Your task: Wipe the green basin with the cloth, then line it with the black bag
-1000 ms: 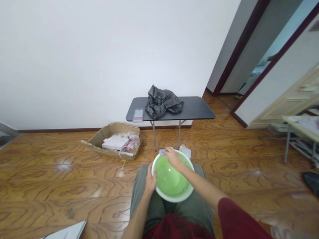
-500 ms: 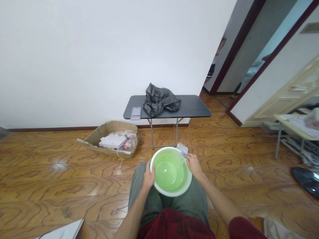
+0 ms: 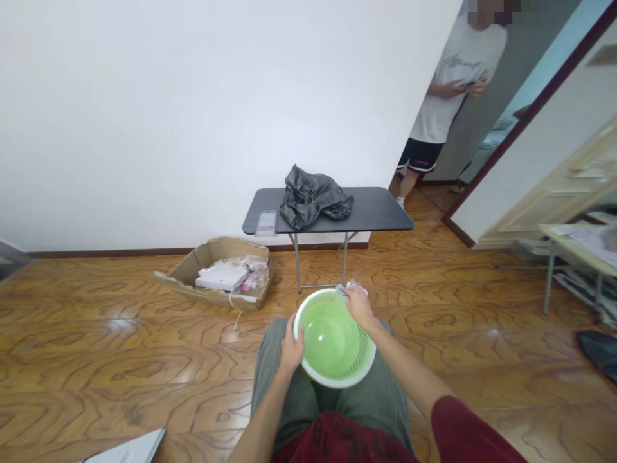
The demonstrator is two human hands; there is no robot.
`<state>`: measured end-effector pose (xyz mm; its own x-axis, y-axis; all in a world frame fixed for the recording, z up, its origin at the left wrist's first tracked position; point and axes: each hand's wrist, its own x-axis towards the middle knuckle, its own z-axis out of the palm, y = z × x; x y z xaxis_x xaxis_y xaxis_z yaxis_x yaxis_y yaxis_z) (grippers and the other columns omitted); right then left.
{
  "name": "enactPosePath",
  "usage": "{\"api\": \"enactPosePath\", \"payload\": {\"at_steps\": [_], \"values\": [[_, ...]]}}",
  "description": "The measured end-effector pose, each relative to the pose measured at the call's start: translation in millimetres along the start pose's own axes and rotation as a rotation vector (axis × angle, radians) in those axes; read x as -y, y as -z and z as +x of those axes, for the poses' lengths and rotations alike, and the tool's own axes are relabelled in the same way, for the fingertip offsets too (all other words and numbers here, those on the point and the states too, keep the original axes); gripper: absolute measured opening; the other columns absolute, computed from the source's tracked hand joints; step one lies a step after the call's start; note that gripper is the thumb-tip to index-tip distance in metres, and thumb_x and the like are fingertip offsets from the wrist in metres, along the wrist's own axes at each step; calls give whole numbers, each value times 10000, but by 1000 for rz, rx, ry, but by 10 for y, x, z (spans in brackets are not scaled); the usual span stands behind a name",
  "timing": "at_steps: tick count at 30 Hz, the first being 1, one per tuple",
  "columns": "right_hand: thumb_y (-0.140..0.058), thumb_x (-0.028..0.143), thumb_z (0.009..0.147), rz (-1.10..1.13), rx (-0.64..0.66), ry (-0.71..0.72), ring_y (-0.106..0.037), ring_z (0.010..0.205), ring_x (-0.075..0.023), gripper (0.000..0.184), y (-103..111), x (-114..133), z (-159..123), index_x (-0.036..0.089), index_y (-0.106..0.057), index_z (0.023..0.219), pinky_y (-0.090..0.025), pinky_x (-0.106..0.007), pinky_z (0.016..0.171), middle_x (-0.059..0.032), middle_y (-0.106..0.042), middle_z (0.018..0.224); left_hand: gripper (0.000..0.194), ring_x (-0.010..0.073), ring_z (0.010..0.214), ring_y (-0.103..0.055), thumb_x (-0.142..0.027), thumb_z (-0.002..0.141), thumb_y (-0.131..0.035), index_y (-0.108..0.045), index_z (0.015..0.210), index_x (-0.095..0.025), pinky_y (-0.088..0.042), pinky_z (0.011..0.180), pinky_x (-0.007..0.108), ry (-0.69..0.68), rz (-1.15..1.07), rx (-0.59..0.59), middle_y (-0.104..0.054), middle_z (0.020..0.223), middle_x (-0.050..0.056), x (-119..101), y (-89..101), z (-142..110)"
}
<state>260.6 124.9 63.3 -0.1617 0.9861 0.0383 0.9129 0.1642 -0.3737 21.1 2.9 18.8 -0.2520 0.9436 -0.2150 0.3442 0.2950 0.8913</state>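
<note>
We have a round basin (image 3: 330, 341) resting on our lap (image 3: 272, 366), its mouth turned up toward us. Its inside is light green and glossy, its rim white, and a lattice of small holes shows along the right and far walls. We hold a small, pale, crumpled cloth (image 3: 341, 290) at the far rim, slightly right of centre, mostly covered by our grip.
</note>
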Motion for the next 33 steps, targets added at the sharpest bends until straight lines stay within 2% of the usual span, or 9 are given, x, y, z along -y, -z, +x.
{"api": "enactPosePath", "payload": {"at_steps": [4, 9, 12, 14, 18, 22, 25, 29, 33], "values": [[-442, 48, 891, 4, 69, 74, -559, 1124, -206, 477, -89, 375, 211, 160, -689, 1283, -361, -302, 1055, -117, -697, 1204, 514, 248, 1230, -642, -409, 973, -451, -436, 1456, -234, -471, 1063, 384, -8, -8, -19, -636, 1399, 90, 31, -13, 18], [-449, 51, 898, 32, 159, 226, -528, 1099, -213, 419, -259, 868, 260, 152, -737, 1185, -390, -303, 1012, -117, -698, 1157, 500, 231, 1225, -645, -384, 971, -450, -447, 1449, -233, -474, 1057, 361, -22, -23, -40, -638, 1396, 83, 90, -43, 34], [-442, 66, 910, 52, 203, 330, -521, 1077, -213, 397, -334, 1049, 236, 163, -759, 1129, -405, -308, 985, -110, -703, 1115, 512, 231, 1212, -652, -389, 974, -443, -428, 1462, -233, -485, 1039, 359, -11, -30, -33, -640, 1393, 85, 101, -44, 32], [-436, 73, 914, 66, 214, 367, -522, 1064, -209, 401, -343, 1083, 229, 171, -758, 1132, -410, -308, 975, -102, -706, 1105, 518, 239, 1205, -655, -390, 975, -439, -421, 1466, -226, -485, 1036, 373, -8, -30, -28, -640, 1390, 96, 94, -37, 26], [-433, 67, 911, 73, 218, 384, -519, 1092, -204, 420, -270, 953, 265, 142, -732, 1196, -393, -300, 1013, -106, -704, 1162, 508, 243, 1203, -655, -389, 975, -435, -430, 1454, -218, -479, 1042, 384, -12, -34, -31, -638, 1389, 105, 69, -29, 15], [-425, 46, 894, 45, 157, 268, -527, 1105, -218, 455, -171, 653, 313, 100, -701, 1252, -375, -315, 1040, -131, -699, 1204, 491, 237, 1191, -662, -397, 970, -442, -453, 1428, -217, -488, 1033, 378, -31, -57, -42, -654, 1365, 103, 49, -38, 11], [-426, 44, 886, 44, 113, 192, -547, 1103, -213, 475, -127, 393, 295, 127, -695, 1268, -378, -322, 1041, -119, -699, 1222, 492, 244, 1132, -692, -396, 974, -431, -444, 1433, -217, -507, 1005, 392, -20, -63, -27, -682, 1319, 107, 36, -42, 11], [-437, 50, 871, 81, 17, 134, -570, 1109, -201, 483, -107, 70, 139, 168, -709, 1253, -379, -324, 1067, -100, -707, 1199, 503, 246, 1130, -693, -406, 984, -404, -425, 1447, -211, -498, 1017, 395, -8, -38, -14, -675, 1327, 113, 34, -39, 10], [-429, 61, 861, 105, -82, 68, -580, 1113, -218, 473, -120, -188, -143, 139, -728, 1219, -394, -352, 1074, -125, -705, 1189, 517, 249, 1150, -685, -412, 983, -405, -421, 1456, -204, -494, 1025, 395, 4, -25, -15, -685, 1312, 117, 39, -39, 7]]}}
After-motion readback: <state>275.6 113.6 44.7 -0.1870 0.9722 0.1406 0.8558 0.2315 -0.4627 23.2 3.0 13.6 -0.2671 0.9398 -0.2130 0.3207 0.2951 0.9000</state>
